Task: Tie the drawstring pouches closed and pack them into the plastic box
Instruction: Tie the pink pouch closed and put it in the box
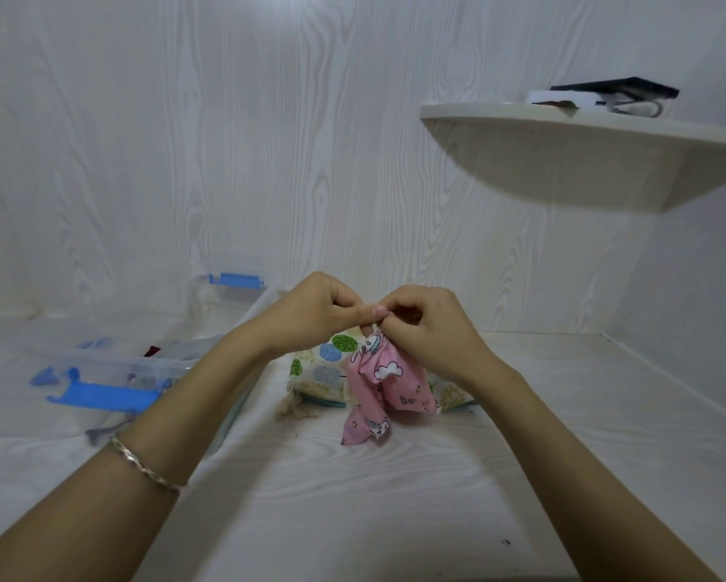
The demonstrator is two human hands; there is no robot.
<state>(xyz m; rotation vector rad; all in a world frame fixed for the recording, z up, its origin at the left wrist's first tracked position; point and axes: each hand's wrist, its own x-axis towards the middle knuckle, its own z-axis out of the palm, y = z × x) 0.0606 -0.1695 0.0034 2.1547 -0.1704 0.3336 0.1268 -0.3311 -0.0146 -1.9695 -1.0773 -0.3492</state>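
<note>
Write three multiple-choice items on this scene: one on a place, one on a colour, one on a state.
1. Where is the plastic box relative to the pink pouch?
A. To its left
B. To its right
C. Underneath it

2. What colour are the box's latches?
A. Red
B. Blue
C. Green

3. What is the state of the pink pouch?
A. Packed in the box
B. Lying flat, untouched
C. Held at its top by both hands

Answers: 1 A, the box sits at the left of the view. 2 B, both visible latches are blue. 3 C, the left hand and right hand pinch its gathered top.
</note>
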